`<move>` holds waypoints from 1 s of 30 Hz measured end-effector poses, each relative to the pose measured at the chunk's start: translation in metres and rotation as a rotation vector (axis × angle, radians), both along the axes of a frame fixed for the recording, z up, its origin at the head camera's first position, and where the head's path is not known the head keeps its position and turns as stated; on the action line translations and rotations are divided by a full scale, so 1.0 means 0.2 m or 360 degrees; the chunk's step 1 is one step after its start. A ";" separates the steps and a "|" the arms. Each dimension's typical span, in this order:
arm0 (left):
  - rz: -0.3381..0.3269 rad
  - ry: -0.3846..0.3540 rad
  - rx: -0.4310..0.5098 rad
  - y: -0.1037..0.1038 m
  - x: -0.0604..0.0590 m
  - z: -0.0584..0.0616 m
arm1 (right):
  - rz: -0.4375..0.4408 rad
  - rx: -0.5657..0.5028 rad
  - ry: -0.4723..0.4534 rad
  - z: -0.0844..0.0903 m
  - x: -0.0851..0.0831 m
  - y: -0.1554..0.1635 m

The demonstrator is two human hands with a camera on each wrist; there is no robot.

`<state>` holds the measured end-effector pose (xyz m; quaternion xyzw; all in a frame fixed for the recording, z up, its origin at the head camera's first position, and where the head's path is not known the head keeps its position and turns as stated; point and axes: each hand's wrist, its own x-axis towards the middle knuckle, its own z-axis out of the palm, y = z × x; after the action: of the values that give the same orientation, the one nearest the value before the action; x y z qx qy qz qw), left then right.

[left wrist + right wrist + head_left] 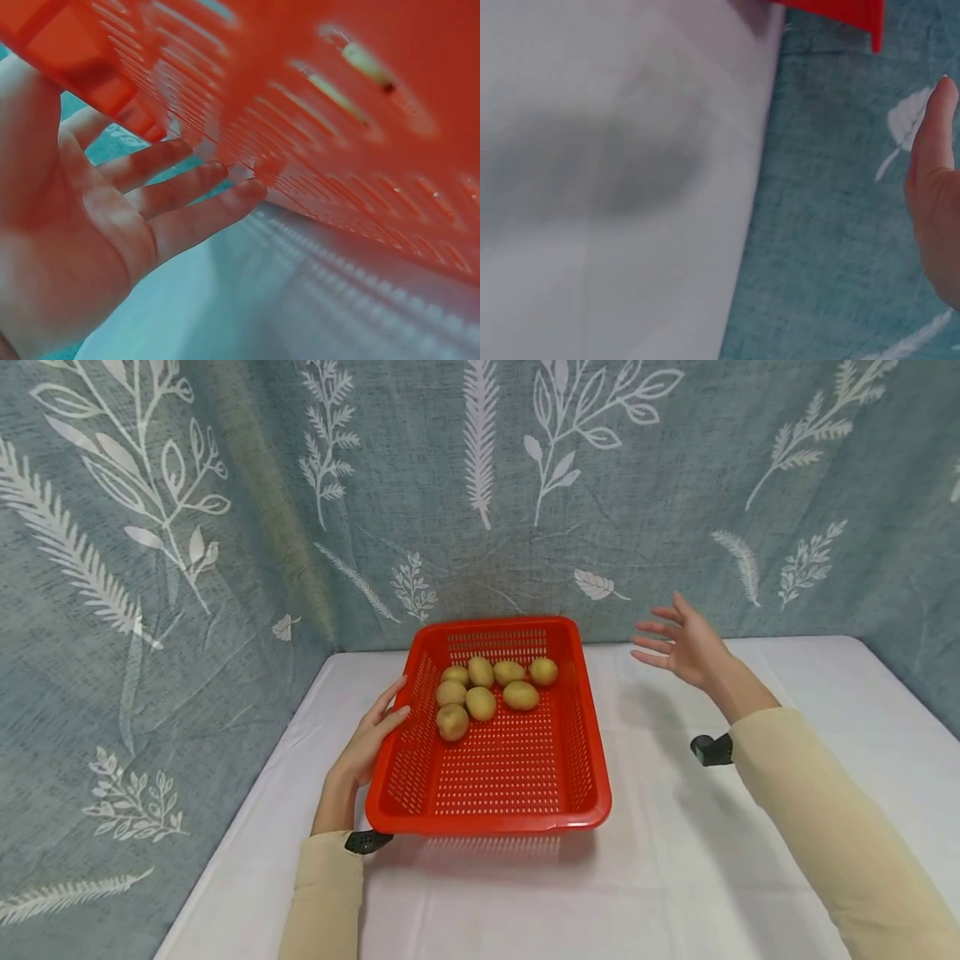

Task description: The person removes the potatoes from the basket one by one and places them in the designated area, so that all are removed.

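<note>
1. Basket [495,777]: red, slotted plastic, sat on the white table [675,877], left of centre, its far end close to the curtain [225,527] backdrop.
2. Near end looked raised off the cloth, with a shadow under it; far end was down.
3. Kiwis [491,692]: seven of them, bunched together in the far half of the basket, touching or just beside one another. Near half of the floor was bare.
4. My left hand [367,743] was at the basket's left wall, thumb over the rim, fingers [187,221] straight and spread underneath against the slotted wall, as the left wrist view showed. Supporting it flat, not curled round it.
5. My right hand [686,643] was in the air to the right of the basket's far corner, well apart from it, fingers spread and straight, holding nothing.
6. Right wrist view: only a fingertip [934,127], the table edge, the curtain and a corner of the basket [847,11].
</note>
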<state>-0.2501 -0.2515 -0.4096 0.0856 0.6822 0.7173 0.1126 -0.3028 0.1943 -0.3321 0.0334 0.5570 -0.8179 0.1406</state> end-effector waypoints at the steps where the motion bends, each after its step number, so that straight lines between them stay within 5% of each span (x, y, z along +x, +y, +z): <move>1: 0.0006 0.0002 0.0000 0.00 0.00 0.00 | 0.0000 0.0008 0.0000 0.02 -0.01 -0.02; 11: 0.0056 0.0032 -0.0095 0.01 0.01 0.02 | 0.0026 0.0108 0.0034 0.13 -0.05 -0.26; 21: 0.0045 0.0091 -0.0195 -0.01 0.01 0.03 | 0.0120 -0.0017 -0.0050 0.13 -0.08 -0.51; 30: 0.0038 0.0084 -0.0195 0.00 0.02 0.04 | 0.0068 -0.0041 -0.0146 0.12 -0.10 -0.65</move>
<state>-0.2456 -0.2525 -0.4024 0.0893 0.7285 0.6731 0.0909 -0.3223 0.0639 -0.3088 0.0571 0.5399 -0.8194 0.1838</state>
